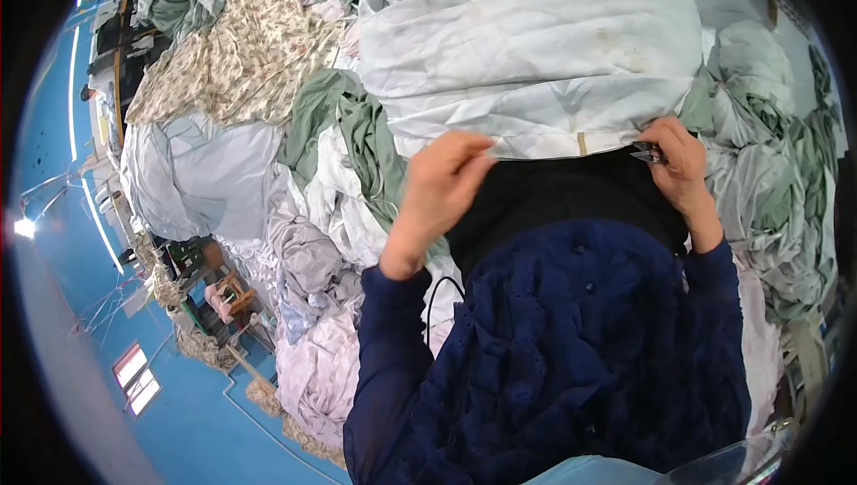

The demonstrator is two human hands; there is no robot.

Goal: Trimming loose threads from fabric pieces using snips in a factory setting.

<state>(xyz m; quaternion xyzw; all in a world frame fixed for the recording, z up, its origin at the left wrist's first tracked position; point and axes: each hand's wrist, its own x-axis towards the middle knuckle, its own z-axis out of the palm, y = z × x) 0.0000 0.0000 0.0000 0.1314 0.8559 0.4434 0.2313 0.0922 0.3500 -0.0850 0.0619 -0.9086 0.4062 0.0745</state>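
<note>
One blurred left hand (449, 183) curls its fingers by the hem's left part, whether pinching I cannot tell. Rightward, the white cloth (527, 48) borders the far edge of the visible black-clad lap (571, 186); probably light, soft and easily creased, it seems best pinched along its flat hem (536, 146). At the hem's right end, the right hand (678, 159) grips small metal snips (644, 155).

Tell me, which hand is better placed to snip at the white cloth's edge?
Probably the right hand: it holds the snips close to the edge of the white cloth. The left hand is near that edge too, but shows no snips.
</note>
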